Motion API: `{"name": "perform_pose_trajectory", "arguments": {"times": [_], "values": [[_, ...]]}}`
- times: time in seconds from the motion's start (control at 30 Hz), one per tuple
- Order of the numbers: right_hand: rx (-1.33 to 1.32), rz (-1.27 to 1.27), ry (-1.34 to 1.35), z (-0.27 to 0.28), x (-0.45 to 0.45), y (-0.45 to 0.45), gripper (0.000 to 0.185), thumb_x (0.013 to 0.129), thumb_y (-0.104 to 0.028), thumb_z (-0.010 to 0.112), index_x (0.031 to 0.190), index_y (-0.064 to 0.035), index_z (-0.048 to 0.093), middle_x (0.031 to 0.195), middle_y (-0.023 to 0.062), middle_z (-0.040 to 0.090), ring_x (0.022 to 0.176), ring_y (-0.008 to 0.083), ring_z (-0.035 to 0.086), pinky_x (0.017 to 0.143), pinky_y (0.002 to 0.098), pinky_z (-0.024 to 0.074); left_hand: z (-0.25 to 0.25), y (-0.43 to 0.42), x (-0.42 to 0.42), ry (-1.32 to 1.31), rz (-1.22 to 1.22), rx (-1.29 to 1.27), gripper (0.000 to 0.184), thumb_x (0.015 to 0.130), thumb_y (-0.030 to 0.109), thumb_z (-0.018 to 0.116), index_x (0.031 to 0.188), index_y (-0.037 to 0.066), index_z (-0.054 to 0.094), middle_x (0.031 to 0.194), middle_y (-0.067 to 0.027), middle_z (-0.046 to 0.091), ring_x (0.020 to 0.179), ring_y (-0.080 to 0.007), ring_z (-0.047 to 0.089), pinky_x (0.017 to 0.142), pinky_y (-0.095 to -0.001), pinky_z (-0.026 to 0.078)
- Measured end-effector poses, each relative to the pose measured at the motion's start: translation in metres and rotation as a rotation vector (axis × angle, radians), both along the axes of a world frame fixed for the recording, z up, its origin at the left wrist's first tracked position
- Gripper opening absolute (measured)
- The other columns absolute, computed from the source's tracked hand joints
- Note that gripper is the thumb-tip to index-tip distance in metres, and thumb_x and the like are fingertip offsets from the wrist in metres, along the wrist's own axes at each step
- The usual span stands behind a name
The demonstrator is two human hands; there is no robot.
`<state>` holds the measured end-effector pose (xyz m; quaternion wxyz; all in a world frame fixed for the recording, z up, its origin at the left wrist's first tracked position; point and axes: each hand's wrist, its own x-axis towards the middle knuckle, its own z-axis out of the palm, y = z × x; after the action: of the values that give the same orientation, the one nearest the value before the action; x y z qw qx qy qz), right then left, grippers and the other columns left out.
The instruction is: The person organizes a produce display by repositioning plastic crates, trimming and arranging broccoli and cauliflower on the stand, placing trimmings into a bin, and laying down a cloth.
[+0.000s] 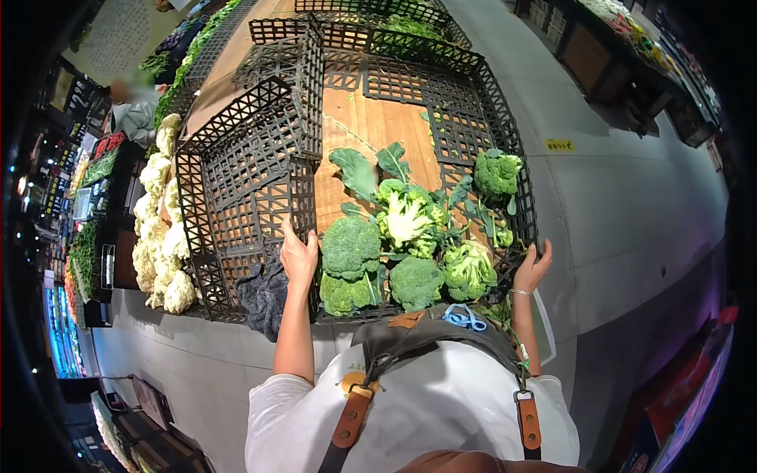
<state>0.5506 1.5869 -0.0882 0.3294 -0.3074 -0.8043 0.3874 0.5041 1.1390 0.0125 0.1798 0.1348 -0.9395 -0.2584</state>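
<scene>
Several green broccoli heads (352, 247) lie at the near end of a wooden board, inside black plastic lattice walls. One head (497, 173) sits apart at the right side. My left hand (299, 254) is at the lattice wall (306, 197) left of the broccoli, its fingers closed round the edge. At the right lattice wall (512, 150) is my right hand (533, 268), thumb and fingers at the near corner; its grip is partly hidden. A dark grey cloth (264, 299) hangs over the front edge, left of my left arm.
A black lattice crate (244, 181) stands on the left, with a pile of cauliflower (162, 252) beyond it. Another person (136, 114) is at the far left. A wooden-sided stand (583, 59) is at the upper right. Grey floor (607, 213) runs along the right.
</scene>
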Motion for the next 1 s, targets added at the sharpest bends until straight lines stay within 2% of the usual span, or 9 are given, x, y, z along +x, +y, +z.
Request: {"name": "perform_pose_trajectory", "arguments": {"times": [0.03,0.13,0.27,0.37,0.47,0.63,0.73,0.9,1.0], "values": [[0.092,0.038,0.082,0.014,0.003,-0.005,0.047,0.089,-0.021,0.054,0.131,-0.0029,0.043,0.137,0.0188,0.038,0.121,0.0365,0.041,0.098,0.0436,0.0318,-0.001,-0.001,0.000,-0.005,0.004,-0.005,0.061,0.081,0.020,0.061,0.134,0.007,0.032,0.093,-0.0278,0.062,0.085,-0.0445,0.060,0.074,-0.0480,0.046],[0.519,0.152,0.129,0.076,0.016,-0.029,0.048,0.086,-0.021,0.057,0.129,-0.0036,0.046,0.131,0.0167,0.046,0.120,0.0337,0.042,0.100,0.0443,0.0283,-0.001,0.001,0.000,-0.022,0.025,-0.024,0.062,0.081,0.020,0.061,0.135,0.008,0.032,0.093,-0.0273,0.062,0.085,-0.0444,0.060,0.074,-0.0481,0.046],[0.589,0.477,-0.220,0.078,0.016,-0.049,0.047,0.080,-0.039,0.062,0.105,-0.0001,0.059,0.108,0.0151,0.059,0.110,0.0290,0.048,0.104,0.0496,0.0212,0.000,0.003,-0.001,0.012,0.017,-0.022,0.061,0.081,0.019,0.062,0.134,0.008,0.032,0.094,-0.0268,0.062,0.086,-0.0445,0.060,0.073,-0.0480,0.046],[0.645,0.612,-0.446,0.062,0.010,-0.064,0.053,0.075,-0.049,0.065,0.084,0.0033,0.066,0.088,0.0190,0.063,0.095,0.0300,0.051,0.101,0.0495,0.0247,0.001,0.003,0.000,0.004,0.021,-0.011,0.059,0.081,0.018,0.062,0.132,0.007,0.033,0.095,-0.0258,0.062,0.086,-0.0442,0.060,0.073,-0.0477,0.046],[0.279,0.712,-0.557,0.057,0.007,-0.060,0.053,0.076,-0.049,0.064,0.084,0.0032,0.066,0.088,0.0203,0.063,0.093,0.0300,0.053,0.095,0.0461,0.0301,0.000,0.003,0.000,0.014,0.006,-0.004,0.058,0.081,0.018,0.062,0.131,0.007,0.034,0.094,-0.0256,0.062,0.086,-0.0443,0.060,0.073,-0.0477,0.046],[0.239,0.765,-0.107,0.061,0.031,-0.051,0.039,0.069,-0.018,0.075,0.101,0.0001,0.062,0.106,0.0117,0.060,0.100,0.0295,0.053,0.088,0.0397,0.0359,-0.002,0.000,-0.002,-0.067,0.040,-0.020,0.063,0.081,0.019,0.061,0.135,0.006,0.032,0.099,-0.0260,0.062,0.091,-0.0413,0.061,0.078,-0.0445,0.046],[0.373,0.756,-0.023,0.073,0.043,-0.055,0.043,0.067,-0.016,0.074,0.104,-0.0006,0.059,0.110,0.0111,0.058,0.106,0.0292,0.051,0.090,0.0410,0.0352,-0.001,0.002,-0.001,-0.035,0.032,-0.030,0.063,0.081,0.019,0.061,0.135,0.006,0.032,0.097,-0.0261,0.062,0.090,-0.0413,0.061,0.078,-0.0445,0.046],[0.451,0.869,-0.060,0.068,0.046,-0.068,0.037,0.069,-0.006,0.061,0.106,-0.0022,0.058,0.112,0.0104,0.056,0.113,0.0295,0.048,0.095,0.0431,0.0340,-0.003,0.000,-0.001,0.001,0.006,-0.011,0.062,0.081,0.019,0.062,0.133,0.005,0.033,0.094,-0.0256,0.063,0.087,-0.0407,0.062,0.077,-0.0440,0.046],[0.444,0.850,-0.033,0.061,0.045,-0.070,0.039,0.067,-0.006,0.061,0.106,-0.0024,0.058,0.112,0.0101,0.056,0.114,0.0294,0.048,0.096,0.0435,0.0337,-0.002,0.001,0.000,0.059,-0.028,-0.018,0.057,0.081,0.019,0.062,0.129,0.005,0.035,0.092,-0.0264,0.063,0.085,-0.0451,0.060,0.072,-0.0483,0.046]]}}
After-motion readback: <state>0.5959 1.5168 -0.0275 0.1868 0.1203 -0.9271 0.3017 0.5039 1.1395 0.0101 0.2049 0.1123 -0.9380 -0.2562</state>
